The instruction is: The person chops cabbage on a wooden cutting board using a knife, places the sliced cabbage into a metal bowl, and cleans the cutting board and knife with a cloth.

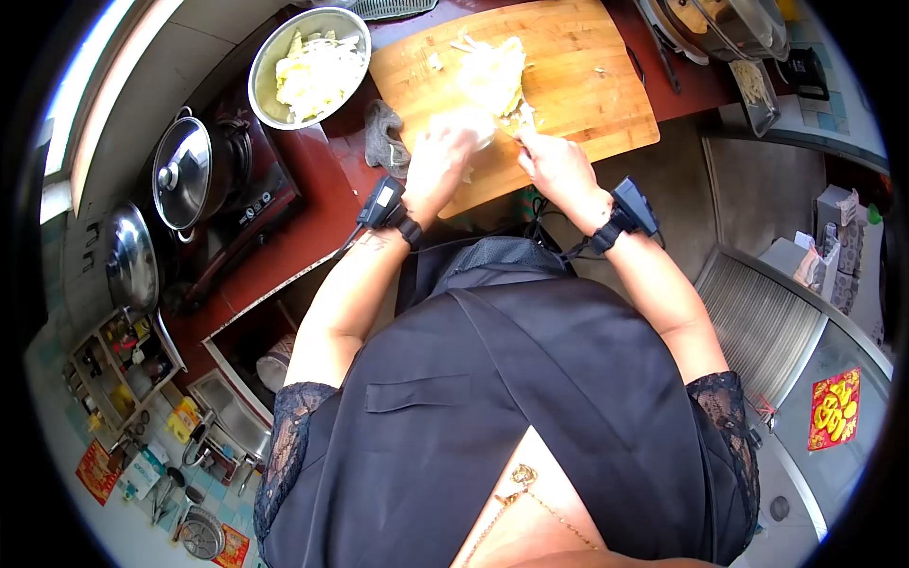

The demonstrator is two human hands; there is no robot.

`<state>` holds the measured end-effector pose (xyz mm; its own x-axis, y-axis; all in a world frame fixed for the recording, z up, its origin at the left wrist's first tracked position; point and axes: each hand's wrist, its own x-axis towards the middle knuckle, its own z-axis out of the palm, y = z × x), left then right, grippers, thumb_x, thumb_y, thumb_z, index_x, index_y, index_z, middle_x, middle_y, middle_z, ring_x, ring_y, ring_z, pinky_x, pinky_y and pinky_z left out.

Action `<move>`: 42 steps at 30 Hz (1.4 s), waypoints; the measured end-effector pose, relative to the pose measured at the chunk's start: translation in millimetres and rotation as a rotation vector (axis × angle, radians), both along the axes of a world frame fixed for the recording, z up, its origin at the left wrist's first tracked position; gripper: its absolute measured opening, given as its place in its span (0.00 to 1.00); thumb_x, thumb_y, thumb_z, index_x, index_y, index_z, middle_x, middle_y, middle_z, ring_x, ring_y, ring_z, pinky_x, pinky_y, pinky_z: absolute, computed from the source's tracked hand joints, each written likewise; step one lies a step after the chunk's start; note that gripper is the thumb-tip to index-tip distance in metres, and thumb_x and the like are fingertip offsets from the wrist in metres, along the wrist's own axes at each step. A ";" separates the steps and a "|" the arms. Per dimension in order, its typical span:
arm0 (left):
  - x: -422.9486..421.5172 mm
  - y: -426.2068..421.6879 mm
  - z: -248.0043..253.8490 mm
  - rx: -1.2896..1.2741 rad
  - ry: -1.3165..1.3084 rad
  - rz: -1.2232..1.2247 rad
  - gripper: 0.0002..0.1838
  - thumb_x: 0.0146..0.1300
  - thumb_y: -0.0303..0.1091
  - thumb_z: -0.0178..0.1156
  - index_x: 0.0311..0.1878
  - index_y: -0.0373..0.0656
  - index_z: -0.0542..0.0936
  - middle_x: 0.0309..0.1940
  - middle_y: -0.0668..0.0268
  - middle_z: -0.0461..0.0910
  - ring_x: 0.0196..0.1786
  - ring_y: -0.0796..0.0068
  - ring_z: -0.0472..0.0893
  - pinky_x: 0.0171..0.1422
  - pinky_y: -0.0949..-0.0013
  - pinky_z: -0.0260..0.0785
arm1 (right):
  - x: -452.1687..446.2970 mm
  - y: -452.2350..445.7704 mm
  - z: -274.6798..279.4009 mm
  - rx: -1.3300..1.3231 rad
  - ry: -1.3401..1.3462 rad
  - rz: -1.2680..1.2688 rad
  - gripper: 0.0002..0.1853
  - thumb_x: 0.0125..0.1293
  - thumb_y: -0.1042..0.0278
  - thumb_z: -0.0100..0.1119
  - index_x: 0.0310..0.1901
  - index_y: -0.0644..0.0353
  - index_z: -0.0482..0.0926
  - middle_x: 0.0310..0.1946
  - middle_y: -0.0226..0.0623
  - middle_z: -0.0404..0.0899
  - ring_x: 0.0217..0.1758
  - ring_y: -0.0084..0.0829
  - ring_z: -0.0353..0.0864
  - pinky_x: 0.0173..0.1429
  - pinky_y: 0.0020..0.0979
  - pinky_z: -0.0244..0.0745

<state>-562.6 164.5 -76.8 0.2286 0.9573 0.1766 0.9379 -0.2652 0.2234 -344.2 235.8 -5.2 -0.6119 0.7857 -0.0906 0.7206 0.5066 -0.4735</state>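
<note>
Over the wooden board (597, 99), left hand (443, 156) blurred, right hand (561, 168) curled, angled inward

Overexposed cabbage (498, 78), fisheye-warped edges

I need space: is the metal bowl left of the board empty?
No, partly full: pale leafy pieces lie inside the metal bowl, bare wall showing beside them.
</note>
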 end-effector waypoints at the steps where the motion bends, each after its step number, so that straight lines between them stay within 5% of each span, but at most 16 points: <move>1: 1.5 0.2 0.9 -0.008 0.012 0.010 0.22 0.58 0.28 0.60 0.57 0.47 0.81 0.54 0.66 0.78 0.59 0.60 0.75 0.54 0.55 0.71 | -3.6 1.8 -0.8 -0.018 -0.073 0.021 0.10 0.71 0.64 0.60 0.51 0.53 0.79 0.31 0.50 0.85 0.36 0.54 0.87 0.41 0.51 0.81; 8: -0.4 -1.8 7.4 -0.068 -0.013 0.015 0.22 0.58 0.28 0.60 0.59 0.47 0.81 0.56 0.67 0.77 0.60 0.62 0.74 0.56 0.57 0.70 | -11.2 22.3 -52.9 0.008 0.035 0.059 0.10 0.72 0.65 0.59 0.52 0.54 0.78 0.33 0.50 0.85 0.38 0.54 0.87 0.41 0.52 0.82; 13: -6.9 -2.1 4.6 -0.038 -0.038 -0.021 0.22 0.59 0.29 0.59 0.58 0.48 0.81 0.56 0.67 0.77 0.61 0.63 0.74 0.57 0.58 0.70 | -0.5 21.7 -0.9 0.017 0.010 0.174 0.13 0.70 0.65 0.62 0.54 0.51 0.79 0.35 0.50 0.86 0.38 0.54 0.87 0.42 0.51 0.82; 15: -6.4 -4.5 5.1 0.001 -0.017 -0.031 0.21 0.59 0.29 0.59 0.58 0.48 0.82 0.56 0.67 0.77 0.63 0.63 0.74 0.59 0.59 0.70 | -4.0 21.6 -1.5 0.026 -0.141 0.205 0.13 0.70 0.67 0.62 0.54 0.52 0.79 0.34 0.50 0.85 0.39 0.55 0.86 0.42 0.50 0.82; 20: -8.0 -4.0 -1.7 -0.002 -0.005 -0.029 0.22 0.59 0.30 0.59 0.59 0.47 0.82 0.57 0.66 0.78 0.65 0.63 0.74 0.62 0.60 0.70 | -17.3 31.1 -41.6 -0.017 0.019 0.175 0.12 0.70 0.65 0.62 0.54 0.52 0.79 0.36 0.49 0.86 0.39 0.55 0.86 0.43 0.50 0.82; 27: -7.6 -13.7 -12.9 0.079 -0.141 -0.027 0.21 0.57 0.30 0.60 0.55 0.46 0.85 0.55 0.65 0.80 0.61 0.62 0.77 0.64 0.60 0.71 | -17.4 38.6 1.2 -0.019 -0.082 0.333 0.12 0.69 0.66 0.62 0.52 0.51 0.80 0.34 0.50 0.85 0.39 0.53 0.87 0.43 0.51 0.82; 33: -6.2 -11.8 -11.5 0.060 -0.102 -0.007 0.22 0.56 0.30 0.60 0.56 0.44 0.84 0.54 0.64 0.79 0.61 0.61 0.77 0.64 0.59 0.72 | -32.4 43.0 -44.0 0.071 0.110 0.346 0.12 0.68 0.64 0.62 0.52 0.51 0.80 0.35 0.49 0.86 0.39 0.53 0.87 0.44 0.52 0.81; 42: 0.4 -10.3 -10.9 0.134 -0.030 0.057 0.18 0.58 0.31 0.60 0.53 0.44 0.81 0.54 0.63 0.77 0.62 0.57 0.76 0.60 0.61 0.74 | -7.9 13.6 6.0 -0.080 -0.169 0.203 0.13 0.70 0.65 0.61 0.54 0.54 0.77 0.36 0.52 0.85 0.40 0.56 0.86 0.44 0.53 0.81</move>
<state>-562.3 154.2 -87.7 0.1675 0.9358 0.3101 0.9456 -0.2414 0.2179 -352.1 249.4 0.8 -0.7270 0.6348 -0.2617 0.6803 0.6145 -0.3993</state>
